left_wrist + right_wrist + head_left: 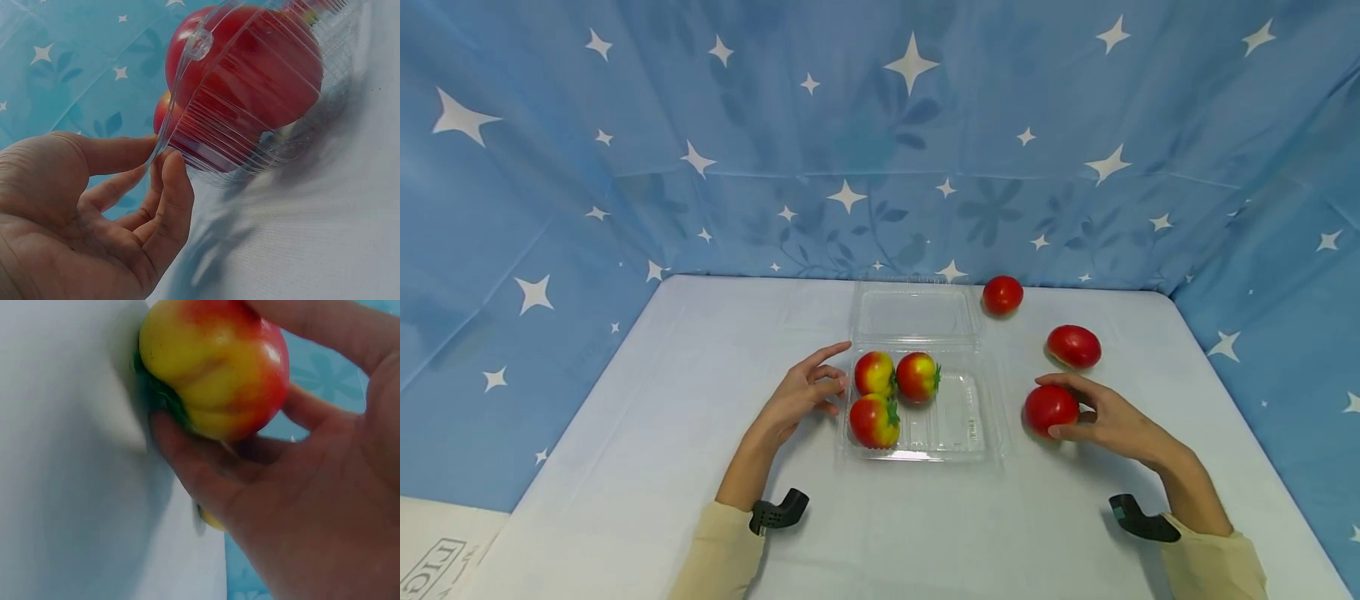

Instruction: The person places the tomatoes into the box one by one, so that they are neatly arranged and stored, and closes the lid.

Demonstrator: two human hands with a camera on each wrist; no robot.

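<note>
An open clear plastic box (946, 421) lies mid-table with its lid (914, 313) folded back. Three red-and-yellow tomatoes sit in it: a back-left tomato (872, 374), one beside it (917, 377) and a front-left one (874, 422). At the box's left side, my left hand (805, 392) pinches the clear rim (167, 128) between thumb and fingers. Right of the box, my right hand (1111, 423) grips another tomato (1048, 408) low over the table. In the right wrist view, this tomato's yellow underside (206, 369) and green leaves face the table.
Two more tomatoes lie on the white table (700, 333): one (1073, 347) just behind my right hand, another (1002, 296) near the lid's right corner. A blue star-patterned curtain (850, 125) stands behind and at both sides. A printed pale sheet (445, 550) shows at bottom left.
</note>
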